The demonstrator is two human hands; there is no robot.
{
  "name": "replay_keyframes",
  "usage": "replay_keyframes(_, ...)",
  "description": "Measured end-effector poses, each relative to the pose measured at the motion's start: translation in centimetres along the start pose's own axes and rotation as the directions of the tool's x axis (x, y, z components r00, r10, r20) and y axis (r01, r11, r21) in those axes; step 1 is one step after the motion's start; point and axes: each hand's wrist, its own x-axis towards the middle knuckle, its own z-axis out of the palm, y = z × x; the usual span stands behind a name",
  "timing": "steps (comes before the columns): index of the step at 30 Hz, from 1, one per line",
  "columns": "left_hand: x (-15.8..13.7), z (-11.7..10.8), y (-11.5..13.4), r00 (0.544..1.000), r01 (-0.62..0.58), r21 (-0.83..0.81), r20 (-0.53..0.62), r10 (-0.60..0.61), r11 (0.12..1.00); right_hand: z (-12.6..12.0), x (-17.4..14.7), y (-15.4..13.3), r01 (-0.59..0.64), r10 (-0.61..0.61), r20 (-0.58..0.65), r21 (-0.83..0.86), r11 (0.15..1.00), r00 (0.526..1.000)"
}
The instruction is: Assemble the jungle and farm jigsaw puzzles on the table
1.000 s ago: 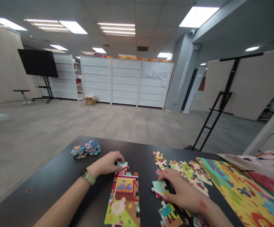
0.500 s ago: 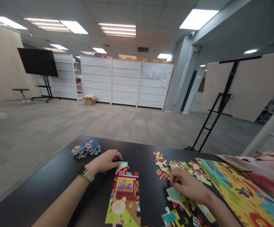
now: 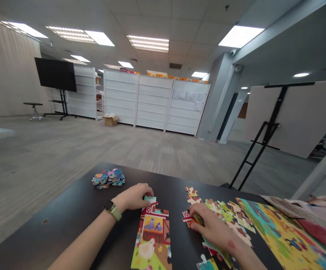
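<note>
A partly joined jigsaw puzzle (image 3: 153, 232) lies on the black table, showing a hen, two purple birds and a red barn. My left hand (image 3: 136, 197), with a watch on its wrist, has its curled fingers closed at a pale blue puzzle piece (image 3: 151, 200) on the puzzle's top end. Over to the right, my right hand (image 3: 209, 224) has thumb and fingers around a red barn puzzle piece (image 3: 186, 216) with a white-crossed window. The hand partly covers that piece. Brown-and-white puzzle pieces (image 3: 192, 195) lie just beyond my right fingers.
A heap of blue and purple puzzle pieces (image 3: 109, 178) sits at the table's far left. Green and brown pieces (image 3: 222, 210) spread beyond my right hand. A colourful picture sheet (image 3: 287, 232) and a cloth (image 3: 281, 206) lie at the right. An easel board stands behind.
My right hand has moved left from the green pieces to the red barn piece. My left hand stays at the puzzle's top end. The whole view has shifted slightly.
</note>
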Motion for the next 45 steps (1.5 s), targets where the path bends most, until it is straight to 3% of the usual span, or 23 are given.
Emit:
replay_keyframes(4,0.1,0.0,0.3,1.000,-0.002,0.004,-0.001,0.002,1.000,0.0,1.2,0.4,-0.078,0.084,-0.021,0.207,0.975,0.996)
replay_keyframes(7,0.1,-0.2,0.6,1.000,-0.005,0.003,0.011,0.005,1.000,0.6,3.3,0.3,-0.102,0.140,-0.050,0.456,0.884,0.989)
replay_keyframes(11,0.3,-0.2,0.6,0.999,-0.014,0.002,0.030,0.013,1.000,2.7,6.9,-0.9,-0.067,0.115,-0.052,0.555,0.829,0.992)
replay_keyframes(18,0.6,0.3,0.1,0.999,-0.022,-0.014,0.029,0.023,1.000,5.9,10.5,-2.8,-0.037,0.084,-0.059,0.554,0.831,0.995)
replay_keyframes(31,0.6,0.2,0.4,0.990,-0.115,-0.059,0.074,0.119,0.992,5.3,10.1,-4.5,0.077,-0.044,-0.096,0.370,0.926,0.994)
replay_keyframes(40,0.4,0.2,0.4,0.996,-0.070,-0.044,0.054,0.072,0.997,5.3,10.7,-3.0,0.036,0.050,-0.131,0.580,0.814,0.990)
replay_keyframes(45,0.3,0.0,0.6,0.996,-0.061,-0.059,0.066,0.065,0.996,3.7,7.8,-2.2,-0.043,0.100,-0.055,0.634,0.772,0.993)
